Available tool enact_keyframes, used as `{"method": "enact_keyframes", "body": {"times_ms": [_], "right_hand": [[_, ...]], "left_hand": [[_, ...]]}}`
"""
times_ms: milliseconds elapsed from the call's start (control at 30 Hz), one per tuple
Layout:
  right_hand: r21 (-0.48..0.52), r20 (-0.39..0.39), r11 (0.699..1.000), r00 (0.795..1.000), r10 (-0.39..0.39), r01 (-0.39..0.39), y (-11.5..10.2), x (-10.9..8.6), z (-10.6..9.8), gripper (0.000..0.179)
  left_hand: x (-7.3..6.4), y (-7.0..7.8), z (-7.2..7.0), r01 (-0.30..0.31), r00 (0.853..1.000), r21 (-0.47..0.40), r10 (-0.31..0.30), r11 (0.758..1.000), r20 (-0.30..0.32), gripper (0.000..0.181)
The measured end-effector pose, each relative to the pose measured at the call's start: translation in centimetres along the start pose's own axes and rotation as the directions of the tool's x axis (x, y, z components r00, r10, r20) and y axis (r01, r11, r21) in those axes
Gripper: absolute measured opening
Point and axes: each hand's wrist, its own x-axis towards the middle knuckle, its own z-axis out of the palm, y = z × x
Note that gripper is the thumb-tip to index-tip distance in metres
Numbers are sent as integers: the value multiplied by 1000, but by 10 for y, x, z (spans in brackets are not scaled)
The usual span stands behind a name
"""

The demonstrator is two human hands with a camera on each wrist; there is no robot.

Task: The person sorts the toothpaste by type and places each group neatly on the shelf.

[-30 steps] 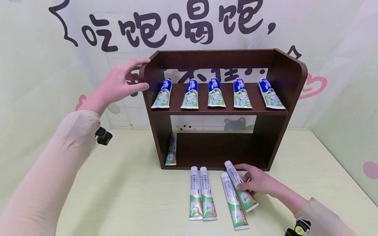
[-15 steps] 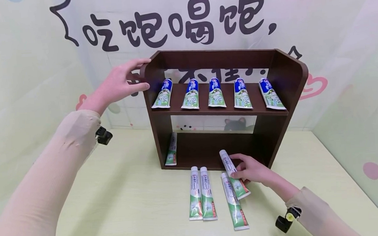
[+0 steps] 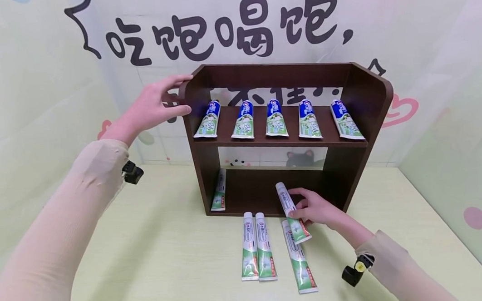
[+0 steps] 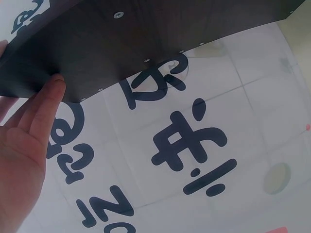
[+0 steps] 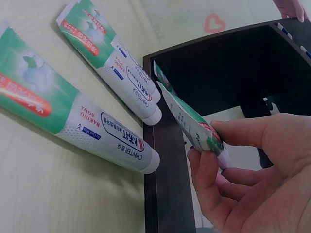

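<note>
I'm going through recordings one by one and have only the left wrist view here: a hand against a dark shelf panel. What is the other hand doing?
Observer: The right hand holds a toothpaste tube at the front of the shelf.
Reviewer: I can't see inside the shelf. What's on the upper board?
Observer: Five blue-and-green tubes, set out in a row.
Reviewer: And on the table in front?
Observer: Three white-and-green tubes lie there; two are side by side and one is farther right.
</note>
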Motion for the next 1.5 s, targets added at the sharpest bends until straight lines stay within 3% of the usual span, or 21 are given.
{"method": "enact_keyframes", "body": {"times_ms": [667,1167,1500], "right_hand": [[50,-25,999,1000,-12,13,-15,23,7,72],[85,-45,992,995,-87,90,-29,49,16,73],[148,-93,977,986,-138,151,-31,78,26,73]], "left_hand": [[-1,0,1,-3,1000,-9,3,1000,6,67],[-1,-1,0,4,1000,-7,-4,1000,2,67],[0,-2,1,0,1000,6,0,1000,-1,67]]}}
